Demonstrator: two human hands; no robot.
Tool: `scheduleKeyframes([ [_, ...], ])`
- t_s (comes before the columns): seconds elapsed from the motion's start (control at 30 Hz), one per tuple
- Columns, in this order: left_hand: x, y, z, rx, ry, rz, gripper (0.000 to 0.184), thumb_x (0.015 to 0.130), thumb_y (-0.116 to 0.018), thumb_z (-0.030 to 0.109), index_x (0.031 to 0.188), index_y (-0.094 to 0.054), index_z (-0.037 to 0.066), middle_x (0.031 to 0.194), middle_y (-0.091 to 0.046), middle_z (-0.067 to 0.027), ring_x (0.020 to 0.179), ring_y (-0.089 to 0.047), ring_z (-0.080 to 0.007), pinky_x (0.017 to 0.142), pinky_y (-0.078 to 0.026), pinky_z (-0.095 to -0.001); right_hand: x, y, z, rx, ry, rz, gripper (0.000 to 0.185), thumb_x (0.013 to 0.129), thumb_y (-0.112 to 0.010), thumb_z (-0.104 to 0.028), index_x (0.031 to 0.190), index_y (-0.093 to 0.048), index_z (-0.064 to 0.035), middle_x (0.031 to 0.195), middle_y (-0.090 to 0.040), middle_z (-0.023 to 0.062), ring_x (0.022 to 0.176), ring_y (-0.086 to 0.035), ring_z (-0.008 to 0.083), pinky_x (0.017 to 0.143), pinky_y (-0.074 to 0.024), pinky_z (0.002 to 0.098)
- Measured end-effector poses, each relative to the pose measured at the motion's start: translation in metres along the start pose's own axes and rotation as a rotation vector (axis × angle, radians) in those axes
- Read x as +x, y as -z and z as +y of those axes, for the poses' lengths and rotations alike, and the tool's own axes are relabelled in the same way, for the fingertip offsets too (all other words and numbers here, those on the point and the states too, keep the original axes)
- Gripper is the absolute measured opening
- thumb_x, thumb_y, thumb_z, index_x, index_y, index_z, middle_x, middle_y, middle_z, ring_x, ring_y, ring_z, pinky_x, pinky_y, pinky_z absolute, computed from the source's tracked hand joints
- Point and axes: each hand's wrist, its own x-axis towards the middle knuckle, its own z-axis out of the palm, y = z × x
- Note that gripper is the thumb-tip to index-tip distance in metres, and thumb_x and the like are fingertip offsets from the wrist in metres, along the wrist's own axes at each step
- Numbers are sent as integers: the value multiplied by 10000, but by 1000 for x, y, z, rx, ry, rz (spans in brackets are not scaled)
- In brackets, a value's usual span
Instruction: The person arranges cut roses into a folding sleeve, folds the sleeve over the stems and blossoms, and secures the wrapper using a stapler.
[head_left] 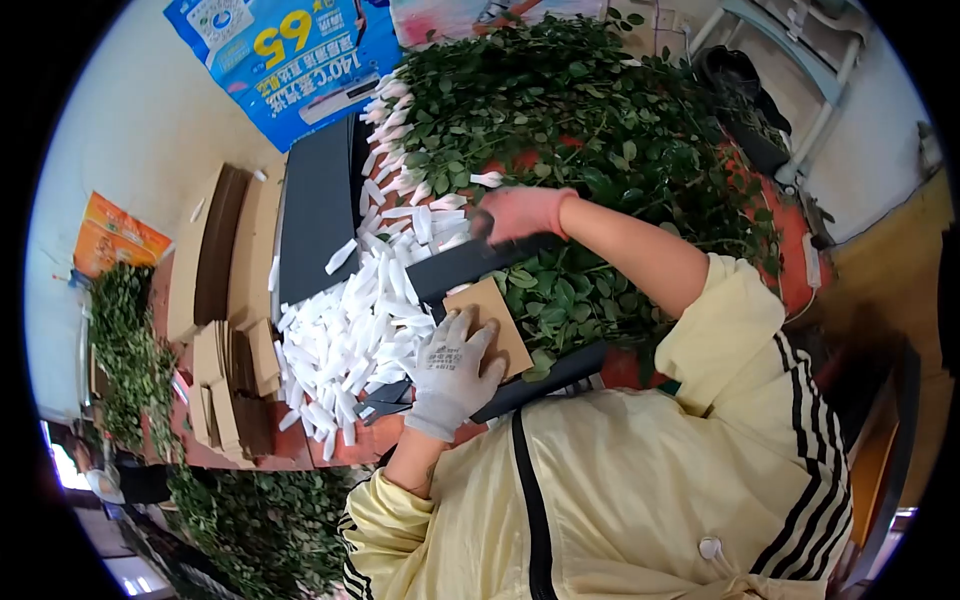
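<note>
My left hand (448, 378), in a pale grey glove with printing, lies with its fingers spread on a brown cardboard piece (505, 325). The cardboard rests at the stem-side end of a bunch of leafy green stems (570, 300), over a black sheet (545, 385). Another black strip (470, 268) runs along the far side of that bunch. My right hand (525, 213), in a pink glove with dark fingertips, is just beyond this strip, beside flower buds in white sleeves (447, 202). Its fingers look bent but are blurred, so any hold is unclear.
A heap of white bud sleeves (350, 330) lies left of the cardboard. Beyond it are black sheets (318, 220) and stacked cardboard (210, 255). Leafy stems (560, 90) cover the far side of the red table (795, 250). A pale metal frame (800, 60) stands at the far right.
</note>
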Motion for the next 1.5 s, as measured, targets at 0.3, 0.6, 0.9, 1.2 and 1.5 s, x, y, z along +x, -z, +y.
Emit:
scheduleKeyframes([
  [0.3,4,26,17,140,-8,-167,573,703,-666,427,1150,-596,75,1162,-564,-137,1120,-495,-308,910,-384,-421,-71,-123,-16,-661,285,601,158,819,-467,-174,846,-598,-90,760,-600,55,739,-613,225,635,-457,357],
  [0.6,33,0,-17,115,-331,-163,820,739,-636,447,1335,-356,-42,1397,-313,-269,1305,-260,-434,1087,-138,-522,-97,-154,-38,-162,-79,671,456,789,-598,-288,1178,-532,-60,1165,-555,174,1045,-566,316,827,-477,432],
  [0.9,22,-17,-19,127,-316,-40,696,776,-603,390,1311,-401,-6,1368,-372,-217,1289,-305,-385,1078,-177,-524,-148,-306,-78,1611,116,1527,386,909,-518,-256,1235,-478,-53,1264,-503,98,1190,-469,250,944,-438,387],
  [1.2,58,31,-57,-217,-531,-456,562,930,-393,414,1267,-455,-30,1345,-407,-250,1259,-364,-412,1063,-274,-437,-133,-245,-105,2194,1028,486,538,911,-450,-396,1377,-375,-138,1507,-187,105,1354,-267,281,1132,-145,460],
  [1.5,52,16,-44,-239,-310,-261,399,883,-506,322,1122,-580,11,1177,-555,-224,1135,-509,-362,944,-411,-425,-98,-223,-86,2377,731,518,476,946,-421,-369,1331,-425,-89,1378,-421,126,1294,-373,280,1120,-202,452],
])
